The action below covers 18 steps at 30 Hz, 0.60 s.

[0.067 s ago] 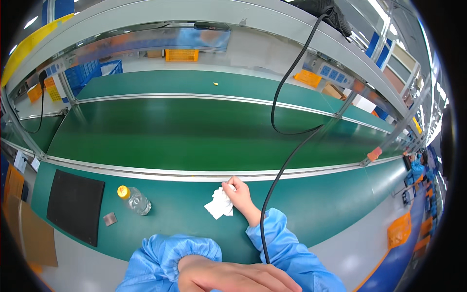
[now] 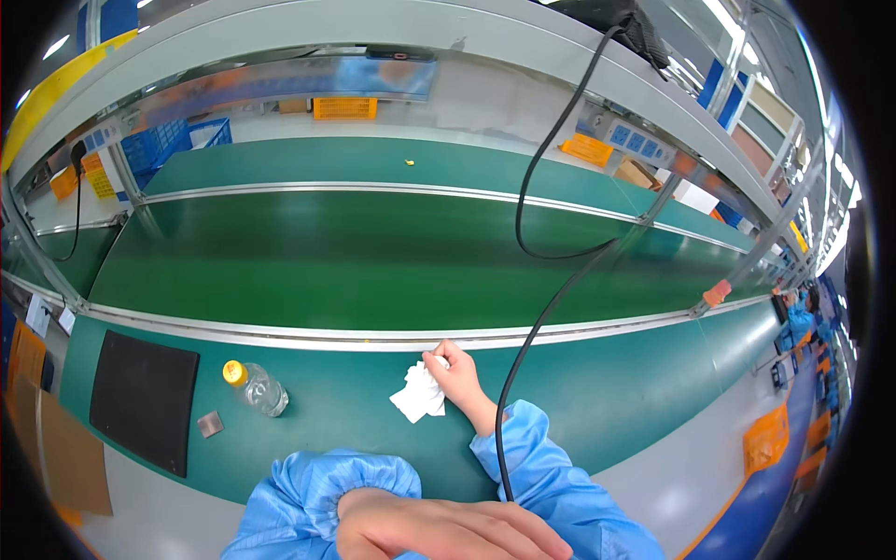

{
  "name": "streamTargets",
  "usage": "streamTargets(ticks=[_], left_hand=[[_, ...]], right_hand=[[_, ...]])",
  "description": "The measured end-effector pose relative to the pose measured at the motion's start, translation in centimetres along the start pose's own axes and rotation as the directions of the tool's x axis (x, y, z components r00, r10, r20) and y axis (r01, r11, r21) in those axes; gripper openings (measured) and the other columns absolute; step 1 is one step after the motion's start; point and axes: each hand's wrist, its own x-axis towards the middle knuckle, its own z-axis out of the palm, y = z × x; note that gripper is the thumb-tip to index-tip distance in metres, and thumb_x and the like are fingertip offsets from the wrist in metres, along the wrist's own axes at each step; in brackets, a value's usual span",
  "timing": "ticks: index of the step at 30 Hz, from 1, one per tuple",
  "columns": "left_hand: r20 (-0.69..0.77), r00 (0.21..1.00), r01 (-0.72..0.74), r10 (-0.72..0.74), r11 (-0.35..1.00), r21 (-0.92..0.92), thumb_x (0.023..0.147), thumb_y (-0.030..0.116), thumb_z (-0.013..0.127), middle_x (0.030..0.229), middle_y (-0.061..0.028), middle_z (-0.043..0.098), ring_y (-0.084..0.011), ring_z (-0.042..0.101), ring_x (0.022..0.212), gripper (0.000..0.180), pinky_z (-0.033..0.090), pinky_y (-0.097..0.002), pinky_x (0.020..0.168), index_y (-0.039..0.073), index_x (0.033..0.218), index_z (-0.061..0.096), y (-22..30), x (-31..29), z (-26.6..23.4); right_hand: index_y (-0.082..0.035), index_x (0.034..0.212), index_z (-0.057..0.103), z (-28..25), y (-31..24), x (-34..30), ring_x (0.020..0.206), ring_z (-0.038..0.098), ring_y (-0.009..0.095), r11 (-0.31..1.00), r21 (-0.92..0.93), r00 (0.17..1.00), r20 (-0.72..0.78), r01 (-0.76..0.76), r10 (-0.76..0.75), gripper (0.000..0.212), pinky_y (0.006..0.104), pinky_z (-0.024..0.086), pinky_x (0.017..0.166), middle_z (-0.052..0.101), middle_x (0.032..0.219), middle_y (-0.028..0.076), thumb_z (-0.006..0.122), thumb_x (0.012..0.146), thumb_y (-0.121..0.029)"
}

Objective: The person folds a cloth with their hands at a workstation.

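Bottle [image 2: 265, 392] — yellow-capped; tissue [image 2: 419, 396] in grip [image 2: 456, 375]

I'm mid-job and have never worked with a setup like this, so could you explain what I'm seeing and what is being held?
There is no machine arm here: these are a person's two bare hands, coming out of blue sleeves. The view is from a wide fisheye camera worn on that person's head, looking down, so straight edges look bent. The right hand grips a crumpled white cloth or tissue at the green worktop. The left hand is at the lower edge, its back showing; what is beneath it is hidden. On the worktop's left are a black mat, a small grey square piece and a clear bottle with a yellow cap. A black cable runs down through the view.
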Motion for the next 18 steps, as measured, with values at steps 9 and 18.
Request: streamTargets(ticks=[9, 18], left_hand=[[0.063, 0.993, 0.109, -0.103, 0.989, -0.102, 0.094, 0.058, 0.039, 0.113, -0.0346, 0.056, -0.0403, 0.054, 0.101, 0.08, 0.04, -0.0487, 0.085, -0.018, 0.115, 0.052, 0.6, 0.2, -1.0], [-0.134, 0.809, 0.564, -0.572, 0.82, -0.095, 0.093, 0.043, 0.051, 0.105, -0.0258, 0.06, -0.0307, 0.056, 0.085, 0.053, 0.043, -0.0401, 0.074, -0.009, 0.102, 0.058, 1.2, 2.2, 1.2]], right_hand=[[-0.004, 0.077, 0.054, 0.2, 0.0, -0.7, 0.063, 0.052, 0.009, 0.995, -0.092, 0.999, -0.029, 0.022, -0.025, 0.025, 0.0291, 0.044, 0.058, 0.057, 0.064, 0.004, 0.068, 0.085, -0.024], [-0.006, 0.094, 0.06, -0.9, -2.3, -0.6, 0.075, 0.064, 0.024, 0.994, -0.102, 0.998, 0.062, 0.039, -0.033, 0.022, 0.0348, 0.05, 0.067, 0.066, 0.083, 0.012, 0.062, 0.085, -0.026]])
